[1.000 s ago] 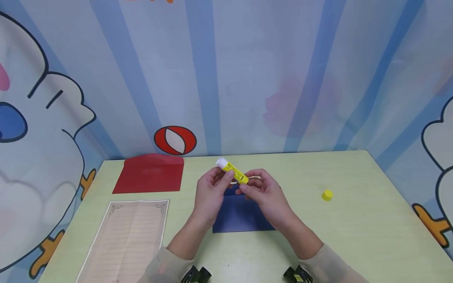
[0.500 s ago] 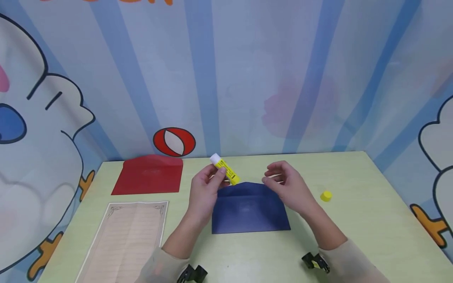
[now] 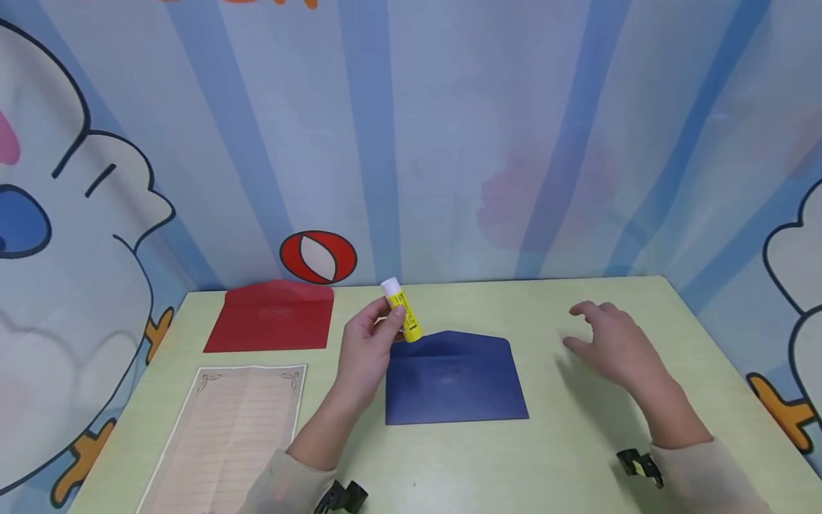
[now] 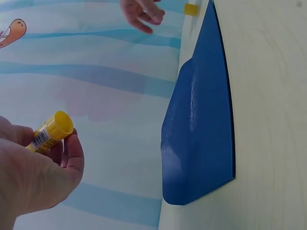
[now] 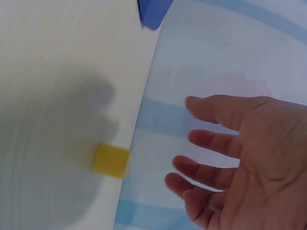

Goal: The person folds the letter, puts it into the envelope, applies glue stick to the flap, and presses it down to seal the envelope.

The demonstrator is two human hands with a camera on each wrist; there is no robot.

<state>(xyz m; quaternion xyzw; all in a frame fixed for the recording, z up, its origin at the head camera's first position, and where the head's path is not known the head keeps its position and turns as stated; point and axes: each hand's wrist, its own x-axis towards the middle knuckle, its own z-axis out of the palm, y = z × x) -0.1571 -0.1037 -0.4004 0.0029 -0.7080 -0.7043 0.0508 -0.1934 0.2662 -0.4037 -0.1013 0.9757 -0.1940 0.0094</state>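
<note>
My left hand (image 3: 364, 350) pinches a yellow glue stick (image 3: 411, 327) between thumb and fingers, its white end tilted up and away. In the left wrist view the uncapped yellow end of the tube points out past the fingers. Below it lies a blue envelope (image 3: 457, 389) with its flap raised at the far side. Well to the right, my right hand (image 3: 619, 346) is above the table with fingers apart and nothing held. Near its fingers in the right wrist view stands a small yellow cap (image 5: 111, 160); in the head view that cap is hidden behind the hand.
A red envelope (image 3: 276, 328) lies at the back left of the table (image 3: 488, 464). In front of it is a lined sheet of letter paper (image 3: 231, 428) with a decorated border. A printed blue backdrop (image 3: 443, 143) stands behind the table's far edge.
My right hand has let go of the glue stick and moved right, over the yellow cap. The left hand still holds the stick, turned a little more upright, and has shifted slightly left.
</note>
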